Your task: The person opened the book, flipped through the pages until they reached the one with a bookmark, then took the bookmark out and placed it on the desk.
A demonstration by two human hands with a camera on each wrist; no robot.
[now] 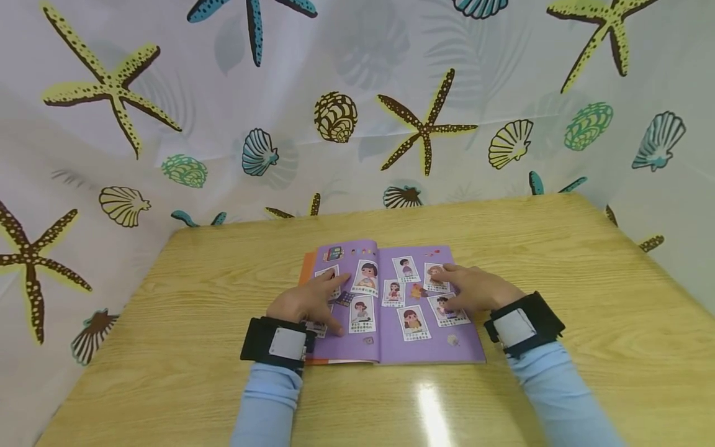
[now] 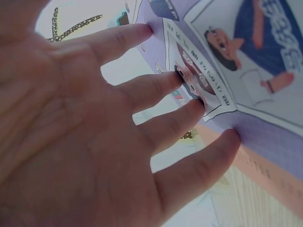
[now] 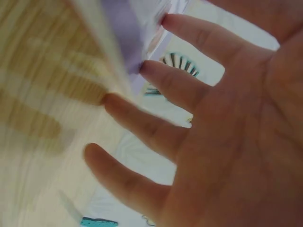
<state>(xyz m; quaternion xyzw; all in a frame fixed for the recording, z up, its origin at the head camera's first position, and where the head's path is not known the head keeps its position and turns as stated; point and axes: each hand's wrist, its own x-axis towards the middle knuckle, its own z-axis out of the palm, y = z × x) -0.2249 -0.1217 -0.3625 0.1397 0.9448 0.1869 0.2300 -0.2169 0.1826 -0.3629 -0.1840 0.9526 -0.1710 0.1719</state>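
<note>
An open purple picture book [image 1: 391,347] lies flat on the wooden table [image 1: 558,261], its pages showing several cartoon children on white cards. My left hand [image 1: 313,301] rests on the left page with straight, spread fingers; in the left wrist view the fingertips [image 2: 187,78] press on the purple page [image 2: 279,137]. My right hand [image 1: 472,288] lies flat on the right page. From the right wrist camera its spread fingers [image 3: 161,127] touch the page edge [image 3: 125,42], the picture blurred. Neither hand holds anything.
A curtain printed with starfish and shells [image 1: 357,112] encloses the table at the back and on both sides. An orange cover edge [image 1: 306,267] shows under the book's left side. Light glares on the tabletop [image 1: 432,410] near the front edge.
</note>
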